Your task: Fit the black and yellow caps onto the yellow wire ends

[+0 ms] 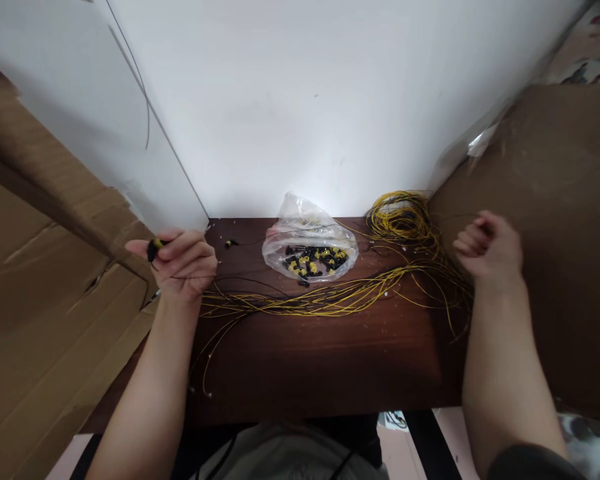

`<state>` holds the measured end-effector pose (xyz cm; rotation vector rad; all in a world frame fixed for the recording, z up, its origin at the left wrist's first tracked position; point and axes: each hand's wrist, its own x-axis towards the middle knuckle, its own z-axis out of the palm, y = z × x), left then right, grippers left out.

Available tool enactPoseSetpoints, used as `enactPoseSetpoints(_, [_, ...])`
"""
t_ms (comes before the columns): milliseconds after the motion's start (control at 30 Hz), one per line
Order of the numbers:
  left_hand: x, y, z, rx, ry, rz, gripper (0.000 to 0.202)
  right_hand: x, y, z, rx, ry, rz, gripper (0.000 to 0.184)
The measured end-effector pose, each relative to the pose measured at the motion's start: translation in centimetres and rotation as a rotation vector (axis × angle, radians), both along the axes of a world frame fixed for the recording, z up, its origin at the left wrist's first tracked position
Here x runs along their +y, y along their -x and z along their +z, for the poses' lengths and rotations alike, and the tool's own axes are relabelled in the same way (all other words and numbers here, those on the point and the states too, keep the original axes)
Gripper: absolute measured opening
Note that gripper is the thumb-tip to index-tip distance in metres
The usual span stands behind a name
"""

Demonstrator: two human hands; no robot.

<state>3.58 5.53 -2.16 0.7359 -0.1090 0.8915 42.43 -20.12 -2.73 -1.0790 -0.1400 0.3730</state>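
Observation:
My left hand (187, 263), raised at the left, closes around a small black and yellow connector (154, 249). A thin dark wire passes by its palm toward the table. At the right, my right hand (491, 245) is curled shut. A faint dark line, perhaps a wire, runs near its fingertips, but what the fingers hold is hidden. Between the hands lies an open clear plastic bag (300, 212) with several black and yellow connectors (313, 263) in it. A long bundle of yellow and black wires (325, 300) stretches across the table in front of the bag.
The dark brown table (320, 373) meets a white wall panel (305, 107) at the back. A coil of yellow wire (400, 217) sits at the back right. Cardboard stands at the left (45, 300) and right (560, 220). One loose connector (230, 244) lies left of the bag.

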Motion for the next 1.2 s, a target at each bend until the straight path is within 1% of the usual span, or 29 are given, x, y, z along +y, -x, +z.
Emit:
enactPoseSetpoints(67, [0.3, 0.1, -0.2, 0.054, -0.066, 0.004, 0.037, 0.6, 0.3, -0.5, -0.329, 0.589, -0.218, 0.014])
enactPoseSetpoints(100, [0.5, 0.1, -0.3, 0.086, -0.101, 0.003, 0.039, 0.8, 0.6, -0.8, -0.479, 0.837, -0.277, 0.01])
enactPoseSetpoints(133, [0.7, 0.0, -0.4, 0.114, -0.143, -0.007, 0.042, 1.0, 0.7, -1.0, -0.586, 1.044, -0.29, 0.014])
enactPoseSetpoints(167, [0.9, -0.1, -0.5, 0.139, -0.194, -0.033, 0.044, 1.0, 0.8, -1.3, -0.663, 1.212, -0.266, 0.021])
enactPoseSetpoints(200, [1.0, -0.2, -0.6, 0.158, -0.254, -0.076, 0.045, 1.1, 0.9, -1.5, -0.705, 1.339, -0.226, 0.026])
enactPoseSetpoints(233, [1.0, -0.3, -0.6, 0.17, -0.32, -0.132, 0.044, 1.1, 0.9, -1.6, -0.72, 1.429, -0.195, 0.03])
enactPoseSetpoints(267, [0.9, -0.4, -0.7, 0.182, -0.382, -0.186, 0.042, 1.0, 0.9, -1.6, -0.726, 1.488, -0.183, 0.033])
enactPoseSetpoints(333, [0.5, -0.5, -0.7, 0.223, -0.492, -0.267, 0.038, 1.0, 0.9, -1.7, -0.709, 1.544, -0.215, 0.036])
enactPoseSetpoints(400, [-0.1, -0.7, -0.7, 0.305, -0.599, -0.327, 0.033, 1.0, 1.1, -1.6, -0.678, 1.561, -0.267, 0.036])
enactPoseSetpoints(500, [-0.9, -1.0, -0.5, 0.451, -0.749, -0.494, 0.028, 1.1, 1.5, -1.6, -0.656, 1.571, -0.297, 0.033])
enactPoseSetpoints(567, [-1.2, -1.3, -0.4, 0.519, -0.785, -0.591, 0.027, 1.2, 1.5, -1.8, -0.683, 1.563, -0.292, 0.029])
enactPoseSetpoints(633, [-1.4, -1.5, -0.3, 0.568, -0.786, -0.647, 0.026, 1.4, 1.4, -2.0, -0.769, 1.519, -0.302, 0.025])
enactPoseSetpoints(733, [-1.4, -1.6, -0.1, 0.658, -0.776, -0.656, 0.027, 2.1, 1.4, -2.3, -0.992, 1.35, -0.348, 0.022])
enactPoseSetpoints(800, [-1.6, -1.6, 0.1, 0.742, -0.777, -0.639, 0.029, 2.8, 1.8, -2.3, -1.136, 1.171, -0.352, 0.02])
enactPoseSetpoints(833, [-1.7, -1.6, 0.2, 0.782, -0.78, -0.628, 0.03, 3.2, 2.3, -2.2, -1.195, 1.068, -0.331, 0.02])
enactPoseSetpoints(933, [-2.0, -1.8, 0.3, 0.857, -0.793, -0.595, 0.029, 4.4, 4.9, -1.5, -1.319, 0.759, -0.185, 0.021])
enactPoseSetpoints(1000, [-2.2, -2.0, 0.2, 0.868, -0.809, -0.573, 0.026, 5.2, 7.5, -0.9, -1.365, 0.604, -0.103, 0.026])
enactPoseSetpoints(1100, [-2.3, -2.3, -0.1, 0.865, -0.851, -0.495, 0.022, 6.2, 11.7, -0.6, -1.431, 0.479, 0.07, 0.025])
enactPoseSetpoints(1200, [-2.6, -2.9, -0.5, 0.88, -0.865, -0.388, 0.019, 6.8, 15.2, -1.2, -1.566, 0.413, 0.38, 0.018])
